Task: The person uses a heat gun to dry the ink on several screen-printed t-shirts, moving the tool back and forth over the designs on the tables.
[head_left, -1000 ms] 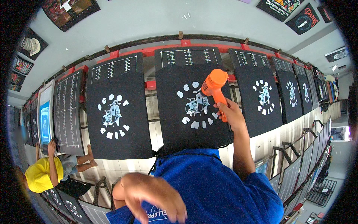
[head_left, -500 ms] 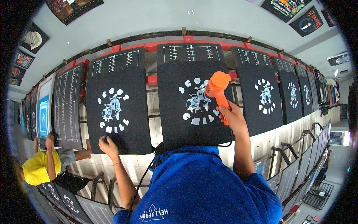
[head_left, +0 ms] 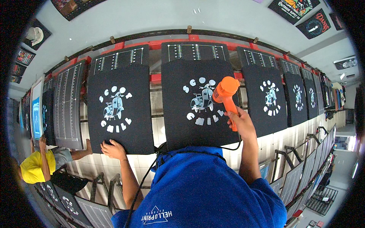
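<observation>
- Red/blk rack (head_left: 155, 45): runs behind the row, platens side by side on it.
- Ctr blk shirt (head_left: 197, 133): flat on ctr platen (head_left: 195, 52), only a gridded strip showing at the far edge. Wht/lt-blue scooter print (head_left: 201, 99) mid-shirt, wht letters arcing above & below.
- L blk shirt (head_left: 121, 140): same print, on L platen (head_left: 121, 59), far-edge grid strip showing too.
- R blk shirt (head_left: 254, 102): same design, next platen over.
- Gridded platen (head_left: 68, 106): just L of L blk shirt, wht ruled lines.
- Co-worker, yellow top (head_left: 32, 167): far L, hands at nr end of a tilted screen frame (head_left: 37, 110) w/ blue mesh.
- Orange hair dryer (head_left: 227, 93): over R edge of ctr platen, nozzle L toward the scooter, handle slanting to nr R corner. Exact gap to cloth: can't tell.
- R hand (head_left: 242, 123): clamped round dryer handle.
- L hand (head_left: 113, 149): on nr edge of L blk shirt, approx mid-edge, fingers bent on cloth; can't tell if pinching it.
- Thin blk cord (head_left: 240, 141): drops from handle's end, curves in by ctr platen's nr R corner.
</observation>
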A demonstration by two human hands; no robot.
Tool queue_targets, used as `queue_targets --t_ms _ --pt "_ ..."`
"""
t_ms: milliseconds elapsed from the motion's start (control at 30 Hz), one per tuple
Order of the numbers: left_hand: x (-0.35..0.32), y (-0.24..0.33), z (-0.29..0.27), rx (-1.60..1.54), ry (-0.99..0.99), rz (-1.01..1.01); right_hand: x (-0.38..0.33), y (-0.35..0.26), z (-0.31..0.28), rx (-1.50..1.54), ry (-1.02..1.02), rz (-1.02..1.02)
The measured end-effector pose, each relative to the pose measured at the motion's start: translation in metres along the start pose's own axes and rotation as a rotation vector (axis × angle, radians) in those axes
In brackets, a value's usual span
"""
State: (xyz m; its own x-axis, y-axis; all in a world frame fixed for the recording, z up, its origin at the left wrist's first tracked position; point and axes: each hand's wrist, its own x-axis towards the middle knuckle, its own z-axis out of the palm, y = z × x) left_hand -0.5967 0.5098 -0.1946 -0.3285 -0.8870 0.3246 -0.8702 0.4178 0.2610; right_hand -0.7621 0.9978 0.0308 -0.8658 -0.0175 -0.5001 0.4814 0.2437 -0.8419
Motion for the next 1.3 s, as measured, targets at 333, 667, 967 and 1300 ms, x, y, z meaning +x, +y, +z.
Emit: queue_targets --t_ms 333,667,967,1300 --pt "0.0 0.001 -0.003 -0.011 -0.014 -0.009 -0.003 0.008 0.0 0.071 -0.041 0.001" --pt "-0.001 0.005 -0.007 -0.019 -0.026 -0.032 -0.018 -0.001 0.008 0.0 -0.086 0.053" --pt "-0.001 0.004 -0.005 -0.032 0.006 0.001 -0.015 0.007 0.018 0.019 -0.092 0.013" --pt "-0.001 0.005 -0.006 -0.003 -0.024 -0.011 -0.006 0.003 0.025 0.013 -0.106 -0.034"
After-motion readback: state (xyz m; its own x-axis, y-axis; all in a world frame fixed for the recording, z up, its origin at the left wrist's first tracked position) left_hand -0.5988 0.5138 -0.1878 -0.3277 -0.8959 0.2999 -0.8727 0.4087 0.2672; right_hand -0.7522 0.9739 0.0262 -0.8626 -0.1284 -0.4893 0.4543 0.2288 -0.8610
